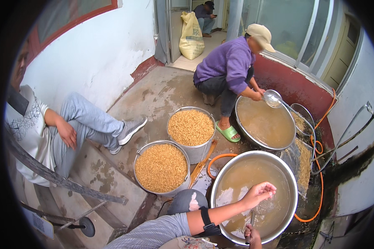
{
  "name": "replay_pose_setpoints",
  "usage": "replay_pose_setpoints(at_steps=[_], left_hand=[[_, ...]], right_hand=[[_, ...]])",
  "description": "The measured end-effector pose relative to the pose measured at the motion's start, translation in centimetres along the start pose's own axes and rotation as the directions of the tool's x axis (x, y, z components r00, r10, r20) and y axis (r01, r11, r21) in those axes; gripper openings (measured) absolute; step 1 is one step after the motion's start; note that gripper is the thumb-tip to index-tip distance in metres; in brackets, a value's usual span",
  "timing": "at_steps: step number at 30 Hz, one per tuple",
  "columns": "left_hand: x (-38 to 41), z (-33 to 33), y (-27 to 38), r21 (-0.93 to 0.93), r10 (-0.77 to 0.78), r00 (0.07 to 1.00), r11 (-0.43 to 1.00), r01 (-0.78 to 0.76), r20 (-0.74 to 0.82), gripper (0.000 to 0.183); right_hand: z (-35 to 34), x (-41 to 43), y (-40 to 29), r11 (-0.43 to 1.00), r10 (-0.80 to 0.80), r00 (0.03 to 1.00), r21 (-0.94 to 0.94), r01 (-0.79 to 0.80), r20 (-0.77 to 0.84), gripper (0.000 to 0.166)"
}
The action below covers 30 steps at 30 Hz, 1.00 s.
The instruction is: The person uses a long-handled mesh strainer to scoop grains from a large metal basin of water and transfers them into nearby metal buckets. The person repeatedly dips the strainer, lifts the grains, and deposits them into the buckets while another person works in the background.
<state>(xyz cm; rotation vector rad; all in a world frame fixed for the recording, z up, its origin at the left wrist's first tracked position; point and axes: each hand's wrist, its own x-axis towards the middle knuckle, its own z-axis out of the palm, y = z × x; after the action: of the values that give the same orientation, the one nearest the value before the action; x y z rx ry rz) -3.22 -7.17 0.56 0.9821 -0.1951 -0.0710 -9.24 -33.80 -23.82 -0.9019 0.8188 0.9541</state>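
Observation:
A wide metal basin point(215, 183) of cloudy brown water stands before me. Over the water hovers my left hand point(259, 195), fingers loosely curled and thumb apart, with nothing seen in it. My right hand point(253, 235) grips the handle of a long-handled strainer point(252, 218) near the basin's front rim. The strainer's head lies in the water just below my left hand, blurred by the surface. To the left, two metal buckets stand side by side, a nearer bucket point(184, 186) and a farther bucket point(199, 154), both heaped with yellow-brown grain point(160, 168).
A squatting person point(226, 62) holds a strainer point(272, 98) over a second basin point(237, 116). Another person point(81, 124) sits at left by a metal rail point(65, 183). An orange hose point(321, 186) and a grain-filled plastic bag point(302, 165) lie at right.

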Motion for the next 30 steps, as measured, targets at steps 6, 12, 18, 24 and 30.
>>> replay_pose_setpoints(at_steps=[6, 12, 18, 24, 30], left_hand=[[0.3, -0.8, -2.2, 0.065, -0.047, 0.998, 0.997, 0.050, -0.034, 0.022], [0.3, -1.9, -4.1, 0.134, -0.082, 0.995, 0.987, 0.090, -0.062, 0.022], [0.2, -2.3, -4.6, 0.144, -0.112, 0.988, 0.982, 0.126, -0.103, 0.021], [0.4, -2.7, -4.7, 0.053, -0.077, 0.988, 0.995, 0.084, -0.133, 0.013], [0.7, -4.9, -4.1, 0.243, -0.138, 0.915, 0.939, 0.243, -0.379, 0.018]], right_hand=[[2.1, -4.6, 1.5, 0.949, -0.289, 0.957, -0.132, 0.288, 0.006, 0.016], [0.8, -1.9, 3.3, 0.857, -0.465, 0.877, -0.309, 0.412, -0.120, 0.013], [-0.5, 1.0, 2.5, 0.962, -0.232, 0.958, -0.184, 0.201, -0.168, 0.018], [1.1, -1.5, 3.1, 0.797, -0.499, 0.859, -0.448, 0.405, -0.113, 0.012], [0.3, -1.9, 2.9, 0.812, -0.518, 0.821, -0.440, 0.383, -0.241, 0.015]])
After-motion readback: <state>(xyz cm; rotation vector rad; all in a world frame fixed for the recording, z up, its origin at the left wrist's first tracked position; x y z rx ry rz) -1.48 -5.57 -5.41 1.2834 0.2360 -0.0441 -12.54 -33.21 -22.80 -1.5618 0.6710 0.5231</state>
